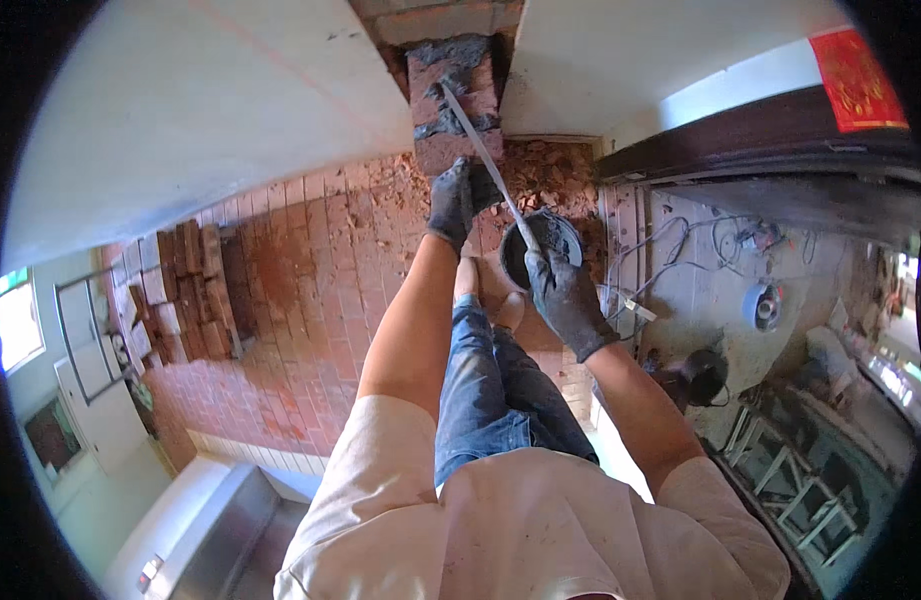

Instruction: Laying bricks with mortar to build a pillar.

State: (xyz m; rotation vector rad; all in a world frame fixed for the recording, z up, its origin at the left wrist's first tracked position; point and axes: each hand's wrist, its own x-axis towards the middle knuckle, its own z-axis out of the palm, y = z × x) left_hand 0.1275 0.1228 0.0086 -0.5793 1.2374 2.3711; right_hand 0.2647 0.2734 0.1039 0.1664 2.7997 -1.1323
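In a dark glove, my right hand (560,300) grips the handle of a long, pale flat tool (477,145), whose far end lies in dark wet mortar (450,75) on a short stack of red bricks (450,145) set between two pale walls. My left hand (450,210), also gloved, is curled just below the lowest brick, beside a dark shape; what it holds is unclear. A black bucket (525,260) with dark material inside stands under the tool, near my feet.
Brick rubble (555,175) lies on the red brick floor (290,320). Piled bricks (185,290) and a metal frame (75,320) are at left. To the right are cables (670,260), a blue round object (763,305), another black bucket (702,375) and a ladder-like frame (790,480).
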